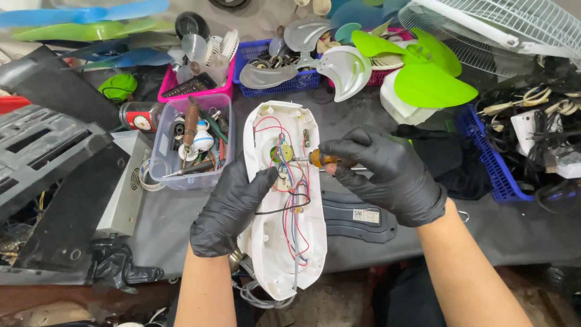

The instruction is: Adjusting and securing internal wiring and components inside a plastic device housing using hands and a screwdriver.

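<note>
- Holding the white plastic housing point(281, 200) upright against the front edge of the grey surface point(520, 227), the left hand point(230, 209) in a black glove wraps its lower left rim, grip clamped on the shell.
- The housing lies open with its inner side to the camera: red, blue and black wires point(293, 200) run loose down its middle, so any cover is already off.
- The right hand point(387, 175), also gloved, comes in from 3 o'clock with its grip closed on a screwdriver point(321, 159) with an orange handle; the tip points toward 9 o'clock at the small round part point(279, 152) near the top of the housing.
- Whether the tip sits in a screw I cannot tell; the part is in its seat and the wires are joined to it, so I judge the work inside the shell to be under way, not finished.
- At 10 o'clock from the housing stands a clear tub point(190, 142) of hand tools; a black flat panel point(357, 218) lies just beside it at 4 o'clock.
- At 1 o'clock a green fan blade point(426, 72) rests near a white fan grille point(502, 27); blue baskets point(272, 63) of parts line the far edge.
</note>
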